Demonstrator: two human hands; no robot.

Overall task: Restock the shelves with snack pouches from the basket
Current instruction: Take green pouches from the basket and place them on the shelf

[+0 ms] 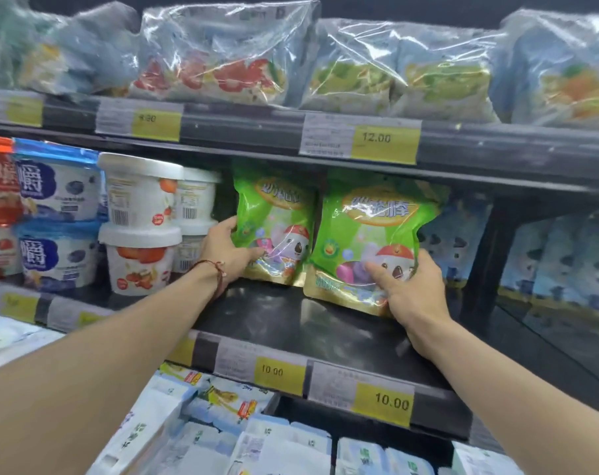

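Two green snack pouches stand upright side by side on the dark middle shelf (291,320). My left hand (226,248) grips the left pouch (274,214) at its lower left side, thumb on its front. My right hand (411,289) grips the right pouch (370,228) at its lower right corner, thumb across the front and fingers round its right edge. The right pouch stands a little nearer the shelf's front than the left one. No basket is in view.
White tubs (140,221) are stacked left of the pouches, with blue-lidded tubs (58,214) further left. Blue pouches (462,234) stand to the right. Plastic-wrapped packs (222,56) fill the shelf above, pale packets (256,440) the shelf below. Yellow price tags (383,402) line the shelf edges.
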